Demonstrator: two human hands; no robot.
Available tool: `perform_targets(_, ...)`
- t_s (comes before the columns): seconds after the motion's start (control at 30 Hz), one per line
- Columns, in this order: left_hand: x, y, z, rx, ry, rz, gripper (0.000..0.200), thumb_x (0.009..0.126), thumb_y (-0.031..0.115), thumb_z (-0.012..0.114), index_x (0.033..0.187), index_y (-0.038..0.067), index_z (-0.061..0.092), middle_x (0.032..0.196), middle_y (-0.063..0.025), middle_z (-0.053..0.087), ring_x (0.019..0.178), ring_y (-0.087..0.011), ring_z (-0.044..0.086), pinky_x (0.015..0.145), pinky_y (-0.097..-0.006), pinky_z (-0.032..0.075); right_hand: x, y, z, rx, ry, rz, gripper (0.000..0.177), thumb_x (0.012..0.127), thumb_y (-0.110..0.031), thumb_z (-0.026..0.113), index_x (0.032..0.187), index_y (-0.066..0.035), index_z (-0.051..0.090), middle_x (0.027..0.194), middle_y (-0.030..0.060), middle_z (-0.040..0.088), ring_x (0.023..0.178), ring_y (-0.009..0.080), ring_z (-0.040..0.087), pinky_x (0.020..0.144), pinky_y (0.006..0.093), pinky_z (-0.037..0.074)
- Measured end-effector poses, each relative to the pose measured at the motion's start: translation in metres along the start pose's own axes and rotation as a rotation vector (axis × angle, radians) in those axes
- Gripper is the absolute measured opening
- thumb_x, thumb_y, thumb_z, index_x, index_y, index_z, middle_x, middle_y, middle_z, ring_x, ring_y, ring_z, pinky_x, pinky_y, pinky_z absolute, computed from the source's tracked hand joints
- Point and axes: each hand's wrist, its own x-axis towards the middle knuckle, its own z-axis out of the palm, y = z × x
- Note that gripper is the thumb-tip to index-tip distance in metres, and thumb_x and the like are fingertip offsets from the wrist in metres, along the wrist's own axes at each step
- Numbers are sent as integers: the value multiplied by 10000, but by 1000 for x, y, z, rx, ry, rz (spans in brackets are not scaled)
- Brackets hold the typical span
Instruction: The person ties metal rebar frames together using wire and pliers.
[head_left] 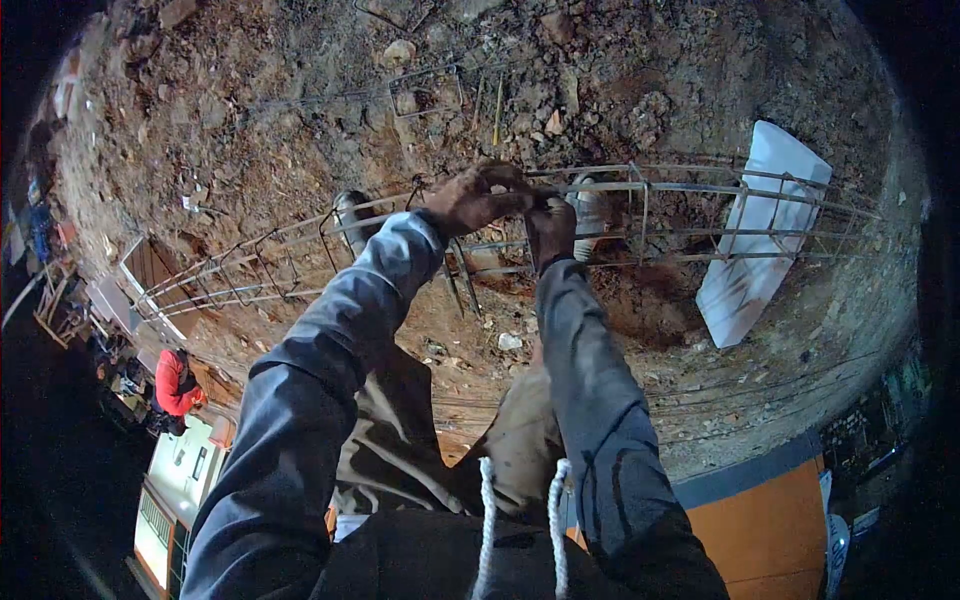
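A long rebar cage (640,212), made of thin bars with square stirrups, runs across the view in front of me. My left hand (480,198) is at its upper bars, fingers bent and pinched together. Right beside it, my right hand (551,225) is closed at the same spot, knuckles up. The two hands meet or nearly touch. Whatever is between their fingers is too small or hidden to make out. Below my left hand, a pair of dark rods (463,278) slants down from the cage.
A white slab (765,235) lies under the cage's right end, and a block (160,285) is by its left end. A loose rectangular stirrup (425,92) lies on the rough soil ahead. A person in red (175,385) is at lower left. An orange panel (760,520) is at lower right.
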Motion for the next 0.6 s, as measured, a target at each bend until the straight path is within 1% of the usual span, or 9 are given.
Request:
perform_targets(0.07,4,-9,5,-81,-118,230,467,815,302,652,1174,50,495,1060,-105,602,1006,-210,560,802,-357,454,-10,-10,4,60,119,-13,271,743,-239,626,909,-26,629,852,143,637,810,312,597,782,367,463)
perform_targets(0.1,2,-8,6,-81,-120,231,467,815,302,652,1174,50,495,1060,-105,602,1006,-210,560,802,-357,454,-12,-20,-5,59,121,-13,271,743,-239,626,909,-26,629,852,143,637,810,312,597,782,367,463)
perform_targets(0.17,-8,10,2,262,-26,192,410,825,273,637,1147,67,488,1041,-135,597,970,-257,581,761,-377,471,-17,-95,-46,-149,-177,109,261,709,-139,573,933,-12,615,928,201,620,859,332,588,782,417,458)
perform_targets(0.3,-4,3,-2,453,19,276,380,812,242,633,1120,76,486,977,-163,593,900,-333,590,724,-412,476,-23,-113,-56,-197,-204,20,308,678,-101,522,952,11,608,952,250,596,893,367,572,783,453,450)
perform_targets(0.37,6,0,-3,750,-102,384,387,795,231,623,1112,76,464,936,-189,584,857,-383,581,703,-453,470,-25,-114,-57,-295,-207,57,314,696,-109,515,961,32,610,925,255,601,883,375,577,790,445,453)
perform_targets(0.43,4,14,0,799,-133,274,424,791,224,614,1153,82,444,936,-199,580,853,-390,577,684,-464,466,-25,-106,-56,-346,-209,78,318,705,-113,511,965,42,611,911,258,603,878,378,580,793,441,454)
perform_targets(0.47,3,23,0,851,-161,164,464,787,217,605,1194,87,425,935,-210,575,850,-396,574,665,-476,462,-24,-97,-53,-322,-142,-7,248,739,-131,509,903,22,614,838,254,595,818,401,568,724,453,441)
perform_targets(0.53,5,13,-3,841,-224,301,525,823,263,565,1267,64,367,989,-248,554,802,-386,594,640,-480,486,-24,-98,-53,-294,-77,-90,199,772,-149,507,841,2,617,766,251,588,757,423,556,655,464,429)
perform_targets(0.6,3,6,0,903,-92,521,495,842,231,519,1259,15,362,1006,-251,547,791,-375,600,613,-462,493,-27,-128,-61,-49,-130,46,210,728,-111,492,833,36,599,738,267,574,751,441,544,663,477,426)
